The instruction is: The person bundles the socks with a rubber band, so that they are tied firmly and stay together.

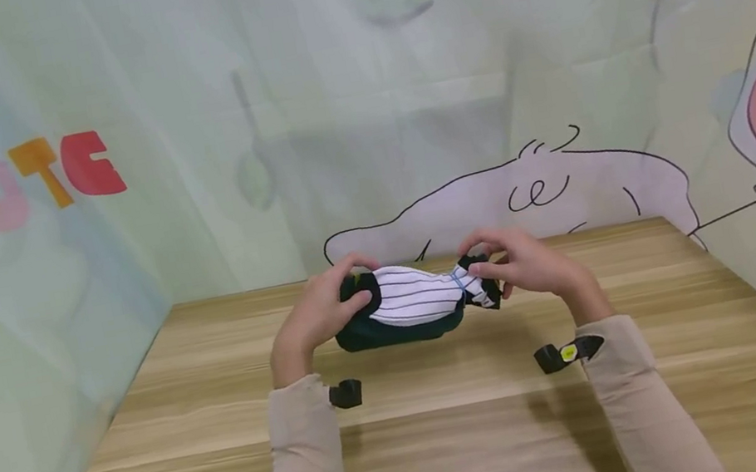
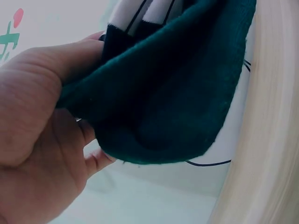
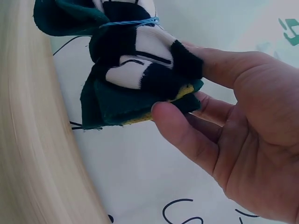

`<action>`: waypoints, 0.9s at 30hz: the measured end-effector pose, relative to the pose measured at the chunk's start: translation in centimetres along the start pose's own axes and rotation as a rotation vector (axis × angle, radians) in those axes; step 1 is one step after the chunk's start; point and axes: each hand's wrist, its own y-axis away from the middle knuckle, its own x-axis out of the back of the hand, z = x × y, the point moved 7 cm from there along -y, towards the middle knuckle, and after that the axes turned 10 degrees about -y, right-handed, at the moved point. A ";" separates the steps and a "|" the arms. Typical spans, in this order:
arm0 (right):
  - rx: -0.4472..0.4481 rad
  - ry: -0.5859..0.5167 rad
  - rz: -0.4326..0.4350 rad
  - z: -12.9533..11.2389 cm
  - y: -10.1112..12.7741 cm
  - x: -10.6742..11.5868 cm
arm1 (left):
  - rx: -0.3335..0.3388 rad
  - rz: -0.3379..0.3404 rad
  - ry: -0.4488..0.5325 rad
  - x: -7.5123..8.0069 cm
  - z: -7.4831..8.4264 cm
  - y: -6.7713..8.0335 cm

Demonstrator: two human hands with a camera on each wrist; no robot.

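Note:
A bundle of white, black-striped socks [image 1: 414, 293] with dark ends lies along a dark green cloth [image 1: 395, 334], held up over the table's far part. Blue string [image 3: 133, 22] cinches the bundle near its right end. My left hand [image 1: 321, 311] pinches the left end between thumb and fingers; the green cloth [image 2: 173, 98] droops below that grip in the left wrist view. At the other end, my right hand [image 1: 526, 265] grips the tied part, where dark knit ends and folded green layers with a yellow edge show. Some of my fingertips are hidden behind the cloth.
Beneath my arms is a light wood-grain table [image 1: 454, 450]. A pale printed curtain [image 1: 207, 173] hangs behind and at both sides, close to the table's back edge. Dark straps with small black devices are on my left sleeve [image 1: 305, 451] and right sleeve [image 1: 642, 400].

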 end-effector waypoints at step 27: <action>-0.191 -0.224 -0.291 6.0 0.1 -2.6 | -0.039 -0.316 0.171 -4.3 -2.1 1.1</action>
